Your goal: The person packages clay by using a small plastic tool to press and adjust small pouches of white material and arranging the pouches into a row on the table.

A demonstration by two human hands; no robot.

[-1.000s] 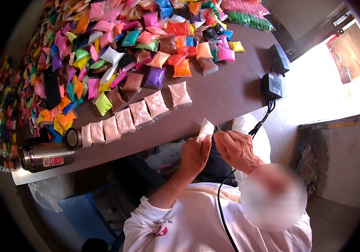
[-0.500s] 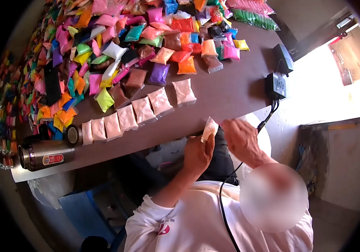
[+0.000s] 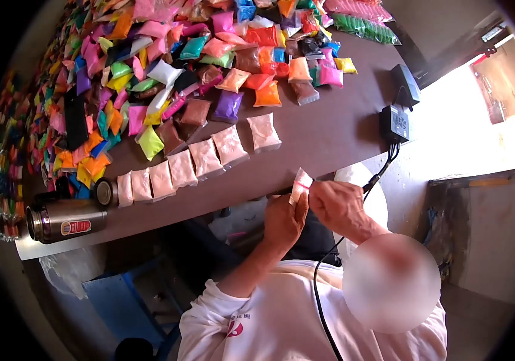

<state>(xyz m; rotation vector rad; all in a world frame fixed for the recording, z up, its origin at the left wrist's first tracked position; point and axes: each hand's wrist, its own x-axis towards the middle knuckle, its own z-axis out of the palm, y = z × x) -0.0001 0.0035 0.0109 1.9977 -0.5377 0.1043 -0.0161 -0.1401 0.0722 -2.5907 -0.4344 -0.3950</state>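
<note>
My left hand (image 3: 284, 221) is closed around the lower part of a small clear plastic packet (image 3: 300, 182) with pale pink contents, held up over the table's near edge. A red line shows across its upper part. My right hand (image 3: 343, 209) is beside the packet's right edge, fingers curled together; what they pinch, if anything, is hidden. On the table (image 3: 320, 129), a slanting row of several pale pink packets (image 3: 181, 168) lies left of my hands. One more pale pink packet (image 3: 263, 132) lies apart at the row's right end.
A large heap of colourful packets (image 3: 149, 72) covers the table's far left. A steel flask (image 3: 68, 221) lies on its side near the left edge, beside a round lid (image 3: 106, 192). A black box (image 3: 394, 124) with cables stands at right. A blue chair (image 3: 126, 310) is below.
My right hand has moved left and slightly down, up to the packet's edge. The packet has turned a little, and its red line now shows. My left hand stays nearly in place.
</note>
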